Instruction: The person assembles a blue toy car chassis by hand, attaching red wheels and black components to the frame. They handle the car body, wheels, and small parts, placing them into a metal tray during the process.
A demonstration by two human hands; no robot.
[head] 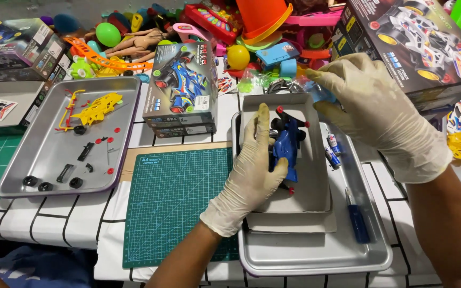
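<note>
Gripping the blue toy car point(286, 146), seemingly light, rigid plastic, the left hand point(249, 170) curls fingers about its body; the right hand point(377, 114) pinches a small blue part point(320, 92).

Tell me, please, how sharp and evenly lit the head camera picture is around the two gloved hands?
Head view: light is bright and even, with soft glare on the metal tray; the left hand on the blue toy car is sharp; the right hand is slightly soft at the fingertips; the table lines bow toward the frame edges.
</note>
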